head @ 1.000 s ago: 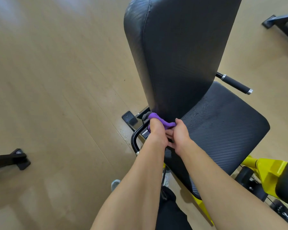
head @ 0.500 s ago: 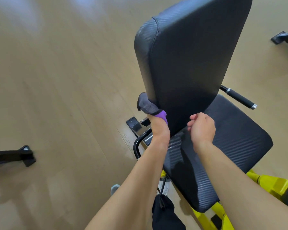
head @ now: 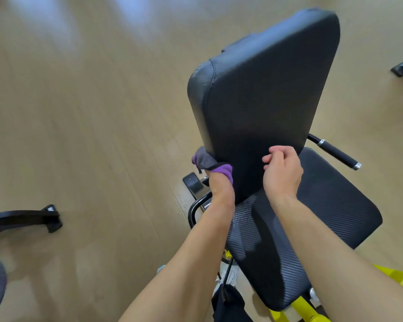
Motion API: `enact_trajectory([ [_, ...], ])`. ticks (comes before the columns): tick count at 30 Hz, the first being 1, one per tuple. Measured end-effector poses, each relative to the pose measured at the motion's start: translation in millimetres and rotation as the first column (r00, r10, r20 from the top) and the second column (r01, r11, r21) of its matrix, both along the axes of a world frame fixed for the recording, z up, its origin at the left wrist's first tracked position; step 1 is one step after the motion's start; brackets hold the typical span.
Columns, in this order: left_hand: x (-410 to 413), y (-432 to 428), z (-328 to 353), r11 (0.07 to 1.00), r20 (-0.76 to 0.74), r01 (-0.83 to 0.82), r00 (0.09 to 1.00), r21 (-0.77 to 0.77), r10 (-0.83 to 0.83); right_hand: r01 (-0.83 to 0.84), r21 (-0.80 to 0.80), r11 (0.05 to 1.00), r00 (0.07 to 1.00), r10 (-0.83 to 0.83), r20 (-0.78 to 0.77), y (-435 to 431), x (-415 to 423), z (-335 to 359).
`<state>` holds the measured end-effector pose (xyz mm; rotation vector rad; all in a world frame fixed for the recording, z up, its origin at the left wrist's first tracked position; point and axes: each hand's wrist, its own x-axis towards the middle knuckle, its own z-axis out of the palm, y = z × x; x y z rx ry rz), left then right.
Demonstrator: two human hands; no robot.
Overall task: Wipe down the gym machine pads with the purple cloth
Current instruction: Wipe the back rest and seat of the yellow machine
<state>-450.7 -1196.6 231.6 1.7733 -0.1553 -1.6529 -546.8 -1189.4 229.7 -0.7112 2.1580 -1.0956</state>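
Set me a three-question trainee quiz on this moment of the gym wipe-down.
1. Which hand grips the purple cloth? A) left B) right C) both
2. True or false: the right hand holds nothing, its fingers curled.
3. Fill in: the cloth is bunched against the lower left edge of the upright ___ pad.

Key
1. A: the left hand.
2. True.
3. back: the back pad.
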Motion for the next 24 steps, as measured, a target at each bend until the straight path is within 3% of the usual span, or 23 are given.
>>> enact_trajectory([
  [6,10.1,-36.9,30.7,0.901,0.022,-0.103,0.992,-0.422,0.124,-0.082,-0.054,0.995,0.996,0.079,-0.049,-17.0,3.2,17.0],
  [9,10.1,-42.8,53.0,0.865,0.131,-0.015,0.987,-0.502,0.093,-0.085,-0.037,0.996,0.995,0.083,-0.048,-16.5,4.8,9.6],
  [11,12.3,-55.2,71.5,0.779,0.248,0.029,0.955,-0.626,0.164,-0.095,-0.034,0.995,0.994,0.093,-0.061,-13.7,6.9,3.4],
  [13,19.5,-69.7,86.1,0.632,0.353,0.122,0.901,-0.765,0.253,-0.094,-0.056,0.994,0.991,0.088,-0.098,-12.1,5.8,2.0],
  [16,26.5,-82.0,81.1,0.501,0.494,0.334,0.839,-0.799,0.229,-0.082,-0.125,0.989,0.984,0.060,-0.170,-16.5,1.2,8.8],
  [18,27.6,-81.1,73.8,0.469,0.376,0.240,0.900,-0.850,0.221,-0.111,-0.204,0.973,0.970,0.062,-0.234,-22.0,0.3,19.1],
  [20,23.9,-77.8,66.2,0.514,0.156,0.029,0.966,-0.857,0.205,-0.158,-0.265,0.951,0.951,0.074,-0.300,-29.8,1.6,32.3],
  [22,18.8,-68.9,53.0,0.728,0.056,-0.149,0.967,-0.669,0.249,-0.221,-0.311,0.924,0.919,0.091,-0.383,-39.8,5.4,46.8],
  [24,10.1,-55.2,36.0,0.857,-0.007,-0.272,0.954,-0.438,0.299,-0.304,-0.330,0.894,0.864,0.113,-0.490,-51.0,10.2,57.4],
])
